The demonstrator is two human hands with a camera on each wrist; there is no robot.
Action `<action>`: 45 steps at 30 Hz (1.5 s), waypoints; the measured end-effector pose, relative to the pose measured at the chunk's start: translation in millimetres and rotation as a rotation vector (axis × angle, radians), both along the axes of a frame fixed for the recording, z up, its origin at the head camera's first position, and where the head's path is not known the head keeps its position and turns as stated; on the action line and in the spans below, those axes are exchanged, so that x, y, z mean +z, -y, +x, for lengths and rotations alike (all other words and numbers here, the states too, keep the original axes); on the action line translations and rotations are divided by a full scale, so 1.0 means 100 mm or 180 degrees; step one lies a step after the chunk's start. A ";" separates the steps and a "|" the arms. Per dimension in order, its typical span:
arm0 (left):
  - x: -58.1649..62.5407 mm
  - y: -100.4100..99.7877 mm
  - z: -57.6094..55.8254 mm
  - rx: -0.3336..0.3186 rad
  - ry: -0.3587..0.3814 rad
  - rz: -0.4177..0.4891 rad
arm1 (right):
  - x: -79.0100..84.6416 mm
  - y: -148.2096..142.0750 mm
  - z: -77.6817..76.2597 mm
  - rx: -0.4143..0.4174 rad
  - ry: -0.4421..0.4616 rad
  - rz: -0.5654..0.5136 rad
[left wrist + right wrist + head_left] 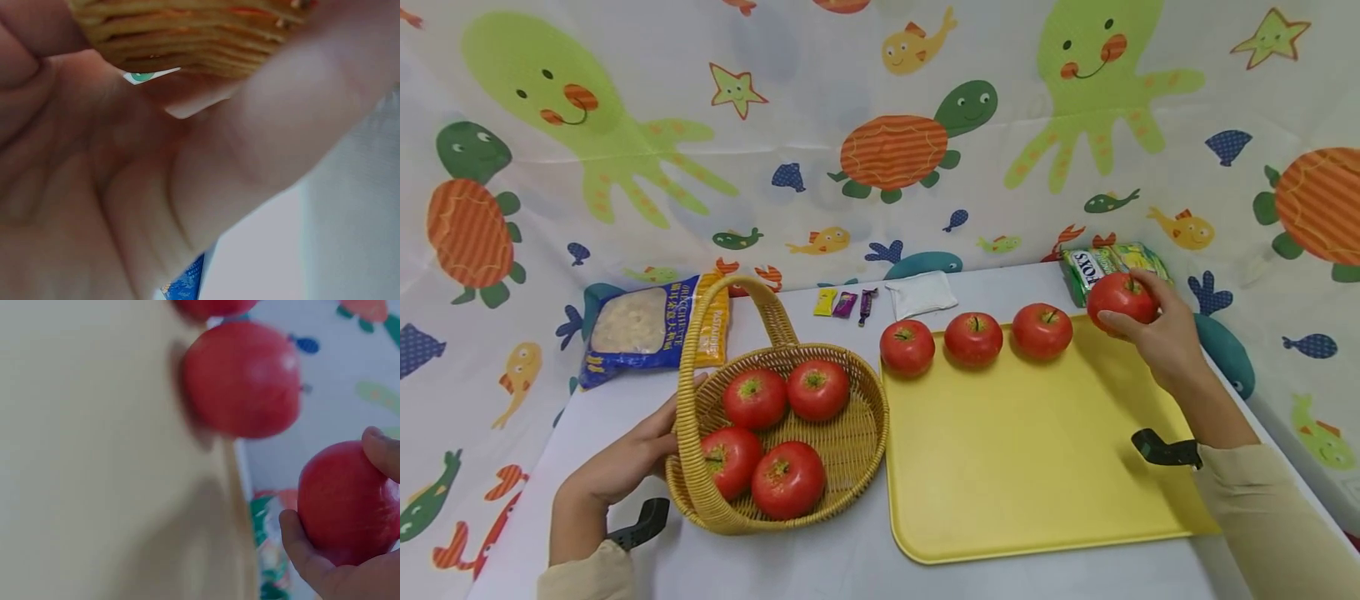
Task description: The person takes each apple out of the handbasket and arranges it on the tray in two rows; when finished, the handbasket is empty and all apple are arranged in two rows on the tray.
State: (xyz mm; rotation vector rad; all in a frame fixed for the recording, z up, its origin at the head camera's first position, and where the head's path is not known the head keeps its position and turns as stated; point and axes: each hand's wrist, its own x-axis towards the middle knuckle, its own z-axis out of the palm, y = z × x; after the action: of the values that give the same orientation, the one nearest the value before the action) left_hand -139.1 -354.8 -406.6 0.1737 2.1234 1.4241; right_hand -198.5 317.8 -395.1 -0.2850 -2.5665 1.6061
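My left hand (628, 458) grips the left side of a wicker basket (868, 417) with a tall arched handle; some of its fingers are hidden behind the basket. In the left wrist view the hand (144, 162) lies close around the woven wall (181, 37). Several red apples (788, 479) sit inside the basket. Over the far right corner of a yellow tray (1037, 467), my right hand (1168, 333) holds a red apple (1120, 300) between thumb and fingers. Three more apples (973, 339) stand in a row along the tray's back edge.
Behind the basket lies a blue and yellow pasta bag (655, 325). Small wrapped sweets (844, 305) and a white packet (921, 294) are at the back middle. A green snack packet (1086, 268) lies behind the held apple. A patterned cloth (880, 75) hangs behind the table.
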 end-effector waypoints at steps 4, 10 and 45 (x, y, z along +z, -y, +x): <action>0.00 0.00 0.01 0.0002 -0.0002 0.0044 | -0.18 -0.12 -0.06 -0.0001 0.0133 0.0063; -0.01 0.00 0.00 -0.0076 0.0012 0.0137 | -0.33 -0.19 -0.10 0.0044 0.0238 0.0171; -0.01 0.00 0.00 -0.0042 0.0017 0.0044 | -0.47 -0.18 -0.10 0.0236 0.0211 0.0643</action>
State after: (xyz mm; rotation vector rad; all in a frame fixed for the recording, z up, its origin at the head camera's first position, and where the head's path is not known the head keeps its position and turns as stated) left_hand -138.9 -354.9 -407.2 0.1886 2.1050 1.4305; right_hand -208.8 335.7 -441.8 -0.2312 -2.7932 1.3652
